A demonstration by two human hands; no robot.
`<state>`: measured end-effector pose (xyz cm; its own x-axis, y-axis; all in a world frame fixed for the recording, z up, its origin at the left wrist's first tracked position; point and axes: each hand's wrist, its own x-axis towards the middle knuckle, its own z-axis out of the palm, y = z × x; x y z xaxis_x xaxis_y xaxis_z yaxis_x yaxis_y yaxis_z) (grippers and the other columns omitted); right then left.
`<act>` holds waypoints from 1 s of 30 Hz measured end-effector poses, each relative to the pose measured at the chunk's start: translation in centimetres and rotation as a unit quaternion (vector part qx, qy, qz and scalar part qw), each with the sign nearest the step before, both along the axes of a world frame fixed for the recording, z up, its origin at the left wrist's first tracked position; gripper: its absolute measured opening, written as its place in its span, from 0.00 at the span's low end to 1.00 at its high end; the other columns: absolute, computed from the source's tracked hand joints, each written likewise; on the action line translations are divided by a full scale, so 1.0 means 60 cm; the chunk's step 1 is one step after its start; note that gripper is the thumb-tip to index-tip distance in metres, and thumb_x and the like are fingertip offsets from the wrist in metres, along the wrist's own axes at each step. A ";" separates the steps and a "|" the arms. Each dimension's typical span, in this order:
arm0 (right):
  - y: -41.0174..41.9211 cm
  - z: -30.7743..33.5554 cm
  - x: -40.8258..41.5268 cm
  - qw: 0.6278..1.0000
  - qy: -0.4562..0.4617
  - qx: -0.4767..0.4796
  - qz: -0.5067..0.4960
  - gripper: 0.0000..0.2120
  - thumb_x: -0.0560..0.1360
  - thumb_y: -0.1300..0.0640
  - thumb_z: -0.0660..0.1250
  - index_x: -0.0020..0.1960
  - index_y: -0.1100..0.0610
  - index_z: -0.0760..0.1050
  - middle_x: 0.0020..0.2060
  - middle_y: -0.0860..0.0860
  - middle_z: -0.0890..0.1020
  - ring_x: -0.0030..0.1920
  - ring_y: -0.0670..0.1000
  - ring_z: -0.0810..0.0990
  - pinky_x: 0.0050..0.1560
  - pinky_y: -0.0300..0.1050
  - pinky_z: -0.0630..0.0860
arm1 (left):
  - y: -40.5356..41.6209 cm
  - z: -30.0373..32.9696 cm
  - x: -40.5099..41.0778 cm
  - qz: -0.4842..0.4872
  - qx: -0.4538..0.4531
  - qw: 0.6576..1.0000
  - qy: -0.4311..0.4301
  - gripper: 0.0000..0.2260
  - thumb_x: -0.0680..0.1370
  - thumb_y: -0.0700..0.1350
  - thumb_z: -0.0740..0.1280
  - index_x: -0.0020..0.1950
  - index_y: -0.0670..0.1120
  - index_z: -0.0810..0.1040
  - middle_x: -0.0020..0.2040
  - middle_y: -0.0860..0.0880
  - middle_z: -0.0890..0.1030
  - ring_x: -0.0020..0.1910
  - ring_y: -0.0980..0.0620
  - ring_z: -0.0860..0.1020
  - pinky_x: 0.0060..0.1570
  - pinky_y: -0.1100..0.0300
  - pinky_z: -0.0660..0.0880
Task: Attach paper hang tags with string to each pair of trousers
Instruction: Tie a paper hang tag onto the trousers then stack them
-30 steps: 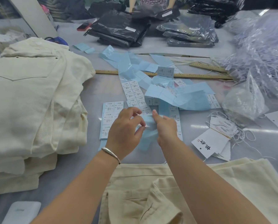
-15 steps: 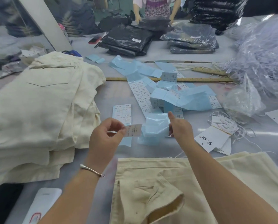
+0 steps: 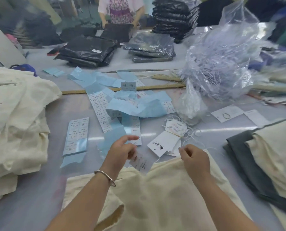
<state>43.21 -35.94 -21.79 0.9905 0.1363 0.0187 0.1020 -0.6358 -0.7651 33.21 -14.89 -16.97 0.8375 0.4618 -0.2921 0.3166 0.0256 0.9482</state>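
A cream pair of trousers (image 3: 155,200) lies in front of me at the table's near edge. My left hand (image 3: 120,151) pinches a small white printed sticker label (image 3: 139,161) just above the waistband. My right hand (image 3: 194,158) hovers at the trousers' top edge with fingers curled and thumb against forefinger; nothing shows between them. A bundle of white paper hang tags with strings (image 3: 164,143) lies on the table just beyond and between my hands. Blue sticker sheets (image 3: 77,135) lie to the left of my hands.
A tall stack of cream trousers (image 3: 14,114) fills the left side. Grey and cream folded garments (image 3: 264,155) lie at right. Beyond are loose blue backing papers (image 3: 139,107), a wooden ruler (image 3: 75,92), a clear plastic bag (image 3: 219,64) and black bagged garments (image 3: 89,52), handled by another person (image 3: 120,9).
My left hand pulled the sticker off its blue backing and drew it toward the trousers. My right hand let go of the blue paper and moved right, near the hang tags.
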 end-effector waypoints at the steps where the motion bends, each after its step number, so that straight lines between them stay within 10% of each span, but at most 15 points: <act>1: -0.013 -0.001 0.009 1.000 -0.005 -0.002 0.002 0.12 0.74 0.58 0.67 0.33 0.56 0.73 0.28 0.49 0.76 0.33 0.51 0.73 0.34 0.41 0.65 | -0.010 -0.007 0.023 -0.012 0.027 0.999 0.033 0.08 0.77 0.37 0.63 0.49 0.45 0.81 0.25 0.51 0.71 0.27 0.54 0.68 0.30 0.67 0.67; 5: -0.036 -0.008 0.045 0.995 -0.055 -0.047 0.069 0.05 0.71 0.62 0.69 0.44 0.54 0.79 0.39 0.47 0.81 0.43 0.52 0.77 0.41 0.39 0.65 | -0.035 -0.023 0.097 -0.160 0.210 0.943 0.201 0.05 0.75 0.43 0.69 0.39 0.44 0.79 0.30 0.51 0.78 0.27 0.57 0.73 0.27 0.67 0.68; 11: 0.038 0.007 0.121 0.860 -0.133 -0.238 0.431 0.37 0.69 0.47 0.74 0.74 0.48 0.64 0.75 0.44 0.63 0.75 0.48 0.59 0.70 0.46 0.56 | -0.038 -0.019 0.137 -0.251 0.237 0.894 0.285 0.08 0.68 0.48 0.77 0.36 0.48 0.80 0.30 0.54 0.81 0.26 0.58 0.78 0.25 0.69 0.71; 19: 0.116 0.003 0.171 0.721 -0.179 -0.402 0.535 0.32 0.65 0.48 0.76 0.66 0.49 0.71 0.58 0.49 0.72 0.62 0.53 0.68 0.60 0.49 0.65 | -0.036 -0.053 0.103 -0.191 0.112 0.935 0.278 0.11 0.72 0.47 0.75 0.35 0.47 0.74 0.22 0.57 0.72 0.21 0.58 0.71 0.24 0.69 0.66; 30: 0.101 0.008 0.153 0.783 -0.141 -0.305 0.524 0.14 0.75 0.48 0.65 0.59 0.48 0.78 0.56 0.48 0.78 0.58 0.52 0.74 0.51 0.45 0.70 | -0.046 -0.060 0.100 -0.160 0.033 0.955 0.247 0.07 0.72 0.47 0.75 0.38 0.48 0.79 0.22 0.57 0.71 0.21 0.60 0.69 0.22 0.70 0.65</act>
<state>52.39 -29.91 -21.31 0.2972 0.9397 -0.1690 0.9220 -0.3285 -0.2051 39.20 -17.66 -20.58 0.7065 0.2360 -0.6672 0.7072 -0.2015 0.6777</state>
